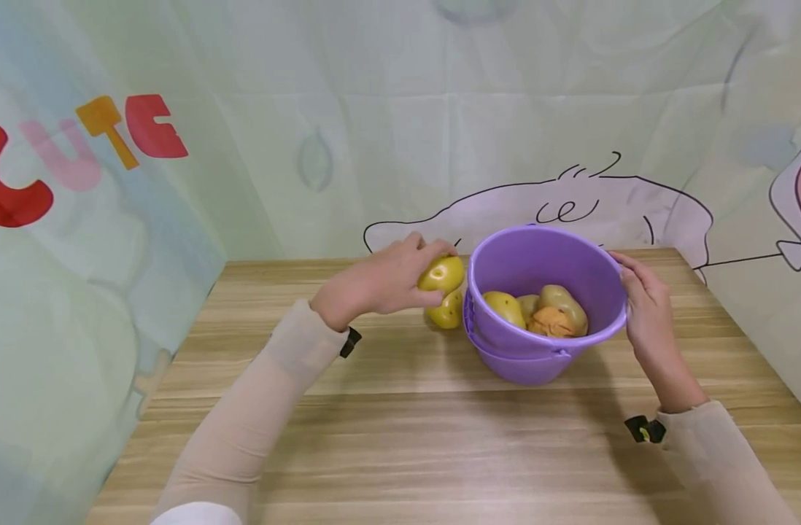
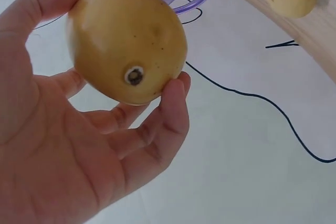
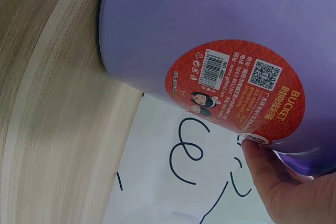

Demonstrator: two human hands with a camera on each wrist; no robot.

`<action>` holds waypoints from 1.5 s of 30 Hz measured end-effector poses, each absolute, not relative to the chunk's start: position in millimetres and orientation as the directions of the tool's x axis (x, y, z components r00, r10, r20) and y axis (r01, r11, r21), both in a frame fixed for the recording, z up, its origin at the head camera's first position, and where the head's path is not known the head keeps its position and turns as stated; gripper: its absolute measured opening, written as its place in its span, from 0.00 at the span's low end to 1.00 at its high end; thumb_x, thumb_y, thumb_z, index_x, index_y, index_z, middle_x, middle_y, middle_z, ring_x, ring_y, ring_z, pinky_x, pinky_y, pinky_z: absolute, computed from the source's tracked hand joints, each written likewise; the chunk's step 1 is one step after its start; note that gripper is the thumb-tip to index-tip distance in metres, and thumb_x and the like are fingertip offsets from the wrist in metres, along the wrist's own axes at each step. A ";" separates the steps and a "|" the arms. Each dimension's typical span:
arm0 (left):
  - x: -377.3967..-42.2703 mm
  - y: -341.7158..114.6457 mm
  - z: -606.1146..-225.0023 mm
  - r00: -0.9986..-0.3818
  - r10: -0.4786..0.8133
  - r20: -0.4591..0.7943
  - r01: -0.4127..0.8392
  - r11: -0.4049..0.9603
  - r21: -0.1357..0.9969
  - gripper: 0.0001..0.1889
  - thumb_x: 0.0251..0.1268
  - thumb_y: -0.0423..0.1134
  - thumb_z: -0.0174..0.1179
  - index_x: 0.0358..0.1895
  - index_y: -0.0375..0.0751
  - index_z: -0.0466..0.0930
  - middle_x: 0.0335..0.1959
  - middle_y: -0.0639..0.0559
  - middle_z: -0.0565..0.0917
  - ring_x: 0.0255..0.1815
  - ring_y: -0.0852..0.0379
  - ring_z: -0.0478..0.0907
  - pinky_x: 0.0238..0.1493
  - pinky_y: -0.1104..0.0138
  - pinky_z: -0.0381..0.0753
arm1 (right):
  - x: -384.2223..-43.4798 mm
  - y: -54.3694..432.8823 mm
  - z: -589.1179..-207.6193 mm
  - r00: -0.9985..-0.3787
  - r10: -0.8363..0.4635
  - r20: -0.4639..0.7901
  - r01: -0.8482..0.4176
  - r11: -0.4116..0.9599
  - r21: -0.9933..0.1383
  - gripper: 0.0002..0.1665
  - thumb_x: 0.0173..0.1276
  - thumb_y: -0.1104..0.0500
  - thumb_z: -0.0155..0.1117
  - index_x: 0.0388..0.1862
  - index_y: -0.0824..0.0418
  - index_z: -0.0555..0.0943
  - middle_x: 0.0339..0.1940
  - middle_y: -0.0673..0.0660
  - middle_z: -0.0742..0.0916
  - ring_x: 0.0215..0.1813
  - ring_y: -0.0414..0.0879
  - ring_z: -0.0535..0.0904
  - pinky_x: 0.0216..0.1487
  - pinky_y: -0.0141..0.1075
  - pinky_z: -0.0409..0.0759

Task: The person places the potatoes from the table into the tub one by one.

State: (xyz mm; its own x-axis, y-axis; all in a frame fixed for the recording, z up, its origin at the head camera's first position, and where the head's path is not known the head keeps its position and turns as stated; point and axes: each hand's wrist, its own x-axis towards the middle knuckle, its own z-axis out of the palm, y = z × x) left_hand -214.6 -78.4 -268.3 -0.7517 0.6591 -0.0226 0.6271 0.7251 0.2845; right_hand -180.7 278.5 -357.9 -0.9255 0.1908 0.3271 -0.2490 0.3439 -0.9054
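A smooth yellow potato with small dark specks and one dark-centred spot is pinched between the thumb and fingers of my left hand. In the head view it is just left of the bucket's rim. A second yellow potato lies on the table below it, partly covered. My right hand grips the right rim of the purple bucket, which leans toward me. Inside lie a yellow potato, tan potatoes and a wrinkled orange lump.
The wood-grain table stretches in front of the bucket. A printed curtain with cartoon drawings and letters hangs behind and at both sides. The bucket's handle hangs down its near side. A red label is on the bucket's outer wall.
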 end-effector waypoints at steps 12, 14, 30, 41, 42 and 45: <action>-215.8 -70.4 -254.5 -0.727 0.686 0.034 0.666 0.691 0.282 0.31 0.65 0.50 0.58 0.70 0.52 0.64 0.50 0.45 0.70 0.43 0.52 0.71 0.37 0.62 0.77 | -180.2 278.3 -356.3 -0.921 0.192 0.339 -0.260 0.345 -0.902 0.26 0.83 0.54 0.41 0.68 0.68 0.73 0.54 0.45 0.80 0.53 0.38 0.75 0.48 0.23 0.73; -215.6 -68.4 -252.7 -0.723 0.689 0.039 0.671 0.689 0.274 0.31 0.65 0.51 0.58 0.70 0.53 0.64 0.50 0.45 0.70 0.43 0.52 0.71 0.37 0.63 0.77 | -180.6 278.3 -356.5 -0.922 0.190 0.337 -0.258 0.346 -0.902 0.26 0.83 0.54 0.41 0.68 0.68 0.73 0.55 0.46 0.80 0.53 0.38 0.75 0.48 0.23 0.73; -217.7 -48.9 -248.9 -0.677 0.725 0.127 0.728 0.633 0.264 0.30 0.63 0.52 0.59 0.68 0.58 0.65 0.49 0.49 0.69 0.41 0.56 0.71 0.36 0.64 0.76 | -179.8 278.3 -355.3 -0.922 0.189 0.338 -0.262 0.337 -0.904 0.26 0.83 0.54 0.41 0.68 0.68 0.74 0.55 0.45 0.80 0.54 0.39 0.74 0.49 0.23 0.73; -217.4 -36.0 -246.9 -0.660 0.742 0.122 0.745 0.623 0.240 0.31 0.63 0.52 0.61 0.70 0.58 0.65 0.53 0.48 0.69 0.44 0.56 0.69 0.39 0.65 0.76 | -180.8 280.0 -356.8 -0.926 0.184 0.329 -0.255 0.336 -0.907 0.26 0.83 0.55 0.40 0.68 0.68 0.73 0.55 0.47 0.80 0.54 0.39 0.74 0.49 0.23 0.73; -217.1 -34.7 -246.9 -0.660 0.742 0.119 0.744 0.624 0.239 0.31 0.64 0.52 0.61 0.70 0.58 0.65 0.53 0.48 0.69 0.45 0.56 0.69 0.40 0.65 0.76 | -180.7 280.2 -356.7 -0.927 0.180 0.328 -0.256 0.335 -0.907 0.26 0.83 0.55 0.40 0.68 0.67 0.73 0.55 0.48 0.81 0.54 0.39 0.75 0.49 0.23 0.73; -217.0 -30.7 -247.9 -0.661 0.743 0.105 0.742 0.627 0.236 0.30 0.65 0.52 0.61 0.70 0.59 0.65 0.54 0.48 0.69 0.47 0.55 0.69 0.41 0.64 0.76 | -180.5 280.8 -356.9 -0.930 0.172 0.324 -0.256 0.327 -0.910 0.26 0.83 0.54 0.40 0.68 0.67 0.74 0.55 0.48 0.81 0.54 0.40 0.75 0.49 0.24 0.73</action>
State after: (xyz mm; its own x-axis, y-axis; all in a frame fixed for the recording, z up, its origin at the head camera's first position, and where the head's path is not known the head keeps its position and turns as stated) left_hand -217.0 -30.7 -247.9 -0.6611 0.7429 0.1051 0.7422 0.6270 0.2365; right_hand -180.5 280.8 -356.9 -0.9304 0.1722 0.3237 -0.2560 0.3269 -0.9097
